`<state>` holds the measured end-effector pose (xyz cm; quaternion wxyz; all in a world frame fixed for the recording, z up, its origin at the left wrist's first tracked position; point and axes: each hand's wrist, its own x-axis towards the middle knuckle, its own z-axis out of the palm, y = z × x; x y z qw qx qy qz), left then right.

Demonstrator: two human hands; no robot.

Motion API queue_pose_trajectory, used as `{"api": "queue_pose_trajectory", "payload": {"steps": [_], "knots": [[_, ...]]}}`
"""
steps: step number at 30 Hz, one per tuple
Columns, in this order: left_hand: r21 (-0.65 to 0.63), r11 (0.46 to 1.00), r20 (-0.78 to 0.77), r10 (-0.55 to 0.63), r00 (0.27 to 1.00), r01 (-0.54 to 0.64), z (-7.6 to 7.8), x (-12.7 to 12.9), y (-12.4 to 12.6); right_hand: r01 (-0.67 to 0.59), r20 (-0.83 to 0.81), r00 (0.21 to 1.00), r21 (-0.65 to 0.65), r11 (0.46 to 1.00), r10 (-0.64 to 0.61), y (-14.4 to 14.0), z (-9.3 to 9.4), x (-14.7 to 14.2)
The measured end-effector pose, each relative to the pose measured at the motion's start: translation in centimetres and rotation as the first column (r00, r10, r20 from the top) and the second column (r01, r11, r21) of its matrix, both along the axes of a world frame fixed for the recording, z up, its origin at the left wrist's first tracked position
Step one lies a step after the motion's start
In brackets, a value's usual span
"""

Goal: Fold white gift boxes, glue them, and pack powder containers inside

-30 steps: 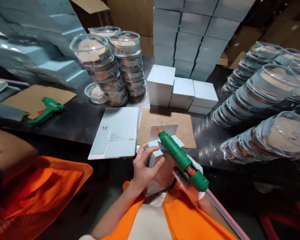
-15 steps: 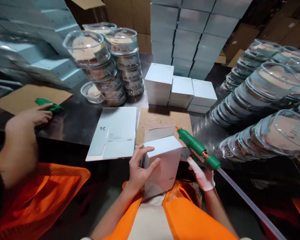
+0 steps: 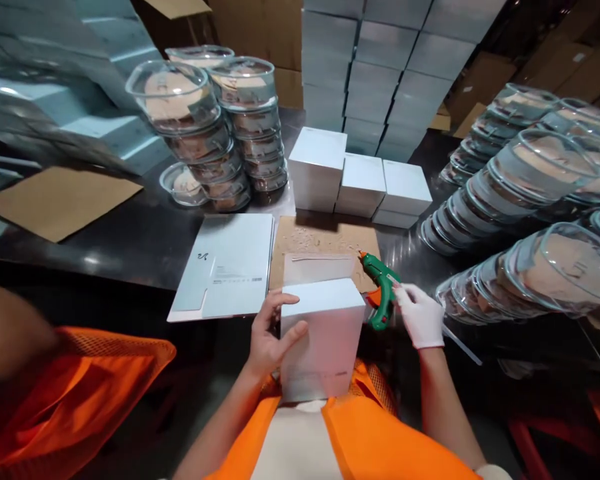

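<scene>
My left hand (image 3: 275, 337) grips a white box (image 3: 323, 337) by its left side, the thumb on the near face and the fingers over the top edge. The box stands upright against my lap at the table edge, and an open flap (image 3: 320, 268) sticks out from its far side. A green hot glue gun (image 3: 380, 283) with an orange nozzle and trigger lies beside the box. My right hand (image 3: 421, 315), in a white glove, has its fingertips closed at the gun's rear, around the glue stick (image 3: 463, 345) that runs out under the hand.
Flat white cartons (image 3: 225, 267) lie left of a glue-spotted cardboard sheet (image 3: 325, 233). Folded white boxes (image 3: 360, 180) stand behind. Stacked clear round containers rise at left (image 3: 195, 127) and right (image 3: 505, 200). A co-worker's arm (image 3: 15, 327) is at far left, near another cardboard sheet (image 3: 63, 200).
The glue gun has come down beside the box, and my right hand has shifted from its handle to its rear. The co-worker's hand and green glue gun have left the left cardboard sheet.
</scene>
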<state>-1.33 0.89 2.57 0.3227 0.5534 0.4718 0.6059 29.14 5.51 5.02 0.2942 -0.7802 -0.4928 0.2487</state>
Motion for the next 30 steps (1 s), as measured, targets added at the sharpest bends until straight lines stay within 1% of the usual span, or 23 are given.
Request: {"api": "queue_pose_trajectory", "payload": {"steps": [1, 2, 3, 4, 5, 6, 8, 9, 10, 12, 14, 15, 17, 19, 20, 21, 22, 24, 26, 27, 28, 29, 30], "knots": [[0.006, 1.0, -0.008, -0.025, 1.0, 0.025, 0.0, 0.1, 0.0, -0.041, -0.135, 0.99, 0.045, 0.998, 0.047, 0.0, 0.7, -1.1], [0.008, 0.999, -0.014, -0.049, 0.999, 0.049, 0.0, 0.3, 0.1, -0.103, -0.309, 0.943, 0.09, 0.991, 0.126, 0.0, 1.3, -2.5], [0.008, 0.998, -0.015, -0.068, 0.998, 0.068, 0.0, 0.5, 0.1, -0.175, -0.482, 0.85, 0.127, 0.976, 0.215, 0.2, 1.8, -3.9], [0.008, 0.997, -0.012, -0.081, 0.997, 0.081, -0.1, 0.7, 0.1, -0.237, -0.63, 0.724, 0.158, 0.959, 0.283, 0.3, 2.2, -5.2], [0.009, 0.996, -0.002, -0.087, 0.996, 0.087, -0.1, 0.9, 0.1, -0.281, -0.728, 0.605, 0.182, 0.942, 0.321, 0.5, 2.4, -6.3], [0.01, 0.996, 0.014, -0.092, 0.996, 0.092, -0.2, 1.0, 0.2, -0.303, -0.777, 0.532, 0.196, 0.933, 0.336, 0.7, 2.5, -7.1], [0.024, 0.995, 0.088, -0.098, 0.991, 0.096, -0.5, 1.1, 0.3, -0.302, -0.807, 0.475, 0.225, 0.926, 0.351, 0.7, 2.4, -7.5], [0.039, 0.994, 0.152, -0.109, 0.982, 0.104, -0.6, 1.1, 0.5, -0.324, -0.791, 0.463, 0.269, 0.907, 0.4, 0.6, 2.3, -7.2], [0.06, 0.992, 0.224, -0.123, 0.967, 0.113, -0.8, 1.0, 0.6, -0.379, -0.755, 0.445, 0.329, 0.865, 0.482, 0.4, 2.2, -6.7], [0.118, 0.985, 0.33, -0.161, 0.93, 0.128, -1.2, 0.7, 1.0, -0.538, -0.631, 0.38, 0.444, 0.717, 0.676, 0.1, 2.4, -5.6], [0.165, 0.976, 0.312, -0.188, 0.931, 0.141, -1.5, 0.3, 1.2, -0.67, -0.438, 0.339, 0.509, 0.541, 0.833, -0.2, 2.8, -4.8], [0.177, 0.973, 0.271, -0.192, 0.943, 0.147, -1.6, 0.1, 1.2, -0.712, -0.339, 0.348, 0.511, 0.482, 0.874, -0.3, 3.0, -4.7], [0.169, 0.974, 0.197, -0.186, 0.963, 0.154, -1.6, 0.0, 1.1, -0.756, -0.161, 0.379, 0.514, 0.405, 0.911, -0.4, 3.3, -5.0], [0.137, 0.98, 0.174, -0.171, 0.97, 0.148, -1.6, 0.0, 0.9, -0.772, -0.075, 0.377, 0.526, 0.357, 0.923, -0.4, 3.2, -5.5], [0.125, 0.982, 0.169, -0.162, 0.972, 0.142, -1.5, 0.1, 0.8, -0.77, -0.076, 0.379, 0.527, 0.36, 0.922, -0.4, 3.0, -5.6], [0.114, 0.984, 0.152, -0.154, 0.976, 0.138, -1.3, 0.2, 0.7, -0.762, -0.102, 0.391, 0.522, 0.384, 0.915, -0.5, 2.8, -5.6], [0.11, 0.986, 0.133, -0.139, 0.981, 0.125, -1.1, 0.2, 0.7, -0.74, -0.147, 0.424, 0.512, 0.435, 0.894, -0.7, 2.4, -5.5], [0.122, 0.991, 0.127, -0.066, 0.99, 0.051, -0.4, 0.3, 0.9, -0.617, -0.275, 0.558, 0.493, 0.613, 0.783, -1.6, 1.5, -4.8], [0.153, 0.978, 0.226, 0.106, 0.968, -0.143, 0.3, 0.2, 1.3, -0.371, -0.389, 0.733, 0.459, 0.807, 0.558, -3.2, 0.5, -3.9], [0.159, 0.951, 0.302, 0.21, 0.93, -0.266, 0.6, 0.2, 1.6, -0.262, -0.429, 0.784, 0.427, 0.866, 0.449, -4.3, 0.0, -3.6], [0.158, 0.914, 0.371, 0.297, 0.88, -0.375, 0.8, 0.3, 1.8, -0.204, -0.458, 0.805, 0.385, 0.9, 0.378, -5.4, -0.4, -3.5], [0.148, 0.88, 0.424, 0.355, 0.833, -0.451, 0.8, 0.4, 2.0, -0.2, -0.477, 0.805, 0.342, 0.918, 0.352, -6.6, -0.8, -3.5], [0.126, 0.867, 0.453, 0.382, 0.805, -0.482, 0.5, 0.6, 2.1, -0.238, -0.492, 0.792, 0.296, 0.925, 0.361, -7.7, -1.0, -3.6]]}}
